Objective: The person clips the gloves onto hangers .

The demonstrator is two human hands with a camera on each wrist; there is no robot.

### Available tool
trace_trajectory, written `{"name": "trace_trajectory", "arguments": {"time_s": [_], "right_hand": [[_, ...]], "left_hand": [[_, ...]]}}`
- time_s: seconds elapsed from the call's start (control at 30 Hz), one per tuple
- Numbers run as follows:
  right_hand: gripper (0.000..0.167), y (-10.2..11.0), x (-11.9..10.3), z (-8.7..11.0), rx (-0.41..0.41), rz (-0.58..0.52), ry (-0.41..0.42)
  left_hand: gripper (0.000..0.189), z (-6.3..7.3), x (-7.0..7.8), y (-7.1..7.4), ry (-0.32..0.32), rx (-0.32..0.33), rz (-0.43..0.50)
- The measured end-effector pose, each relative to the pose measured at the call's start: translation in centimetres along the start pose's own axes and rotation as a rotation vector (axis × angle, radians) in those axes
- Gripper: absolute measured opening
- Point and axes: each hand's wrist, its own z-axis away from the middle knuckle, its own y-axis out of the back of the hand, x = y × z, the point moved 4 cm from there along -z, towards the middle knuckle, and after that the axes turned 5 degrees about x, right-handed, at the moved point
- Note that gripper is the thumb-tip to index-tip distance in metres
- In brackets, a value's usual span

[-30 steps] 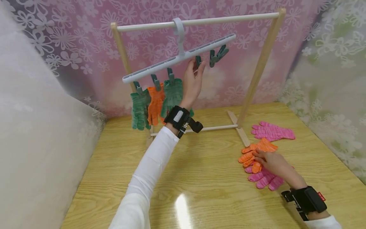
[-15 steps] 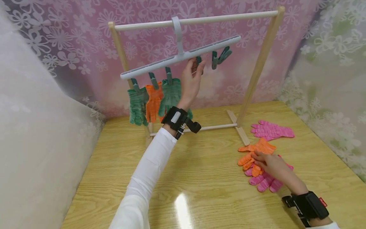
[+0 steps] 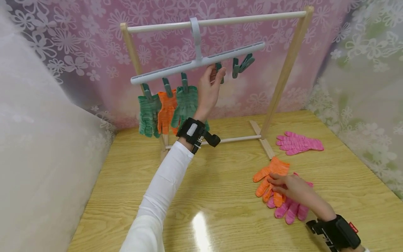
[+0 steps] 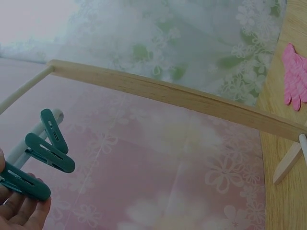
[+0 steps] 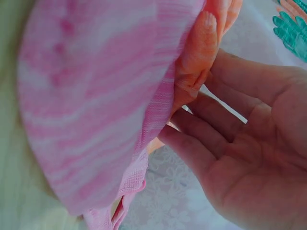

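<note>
My left hand point(image 3: 209, 91) pinches a green clip point(image 4: 29, 184) under the tilted white hanger point(image 3: 198, 62). In the left wrist view, its thumb is mostly cut off by the frame edge. Two more green clips point(image 3: 242, 65) hang to its right with nothing in them. Left of the hand, several clips hold a green glove point(image 3: 148, 115), an orange glove point(image 3: 165, 113) and another green glove point(image 3: 186, 105). On the table, my right hand point(image 3: 294, 189) holds a loose orange glove point(image 3: 273, 167) at its fingertips; the exact grip is partly hidden. A pink glove point(image 3: 291, 210) lies partly beneath.
The hanger hooks over the top rail point(image 3: 252, 19) of a wooden rack, whose right post point(image 3: 286, 73) stands between the hands. A second pink glove point(image 3: 299, 143) lies flat at the back right of the table point(image 3: 220, 185). Patterned cloth rises around the table.
My right hand has moved left and towards me, bringing the loose orange glove along and shifting the pink glove beneath. The hanger has swung slightly; my left hand keeps its hold on the clip.
</note>
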Motion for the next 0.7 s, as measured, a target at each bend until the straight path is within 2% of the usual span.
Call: {"name": "trace_trajectory", "arguments": {"time_s": [0.17, 0.33, 0.5, 0.7], "right_hand": [[0.039, -0.5, -0.9, -0.2, -0.016, -0.015, 0.071], [0.039, -0.9, -2.1, -1.0, -0.065, -0.058, 0.112], [0.038, -1.3, -3.3, -2.8, -0.127, -0.096, 0.129], [0.036, -1.6, -4.5, -5.6, -0.121, -0.053, 0.21]], "left_hand": [[0.035, 0.1, -0.1, 0.1, -0.002, 0.012, 0.022], [0.032, 0.2, -0.1, 0.3, -0.012, 0.023, 0.047], [0.031, 0.2, 0.0, 0.1, -0.021, 0.017, 0.046], [0.031, 0.2, 0.1, -0.3, -0.018, 0.007, 0.042]]}}
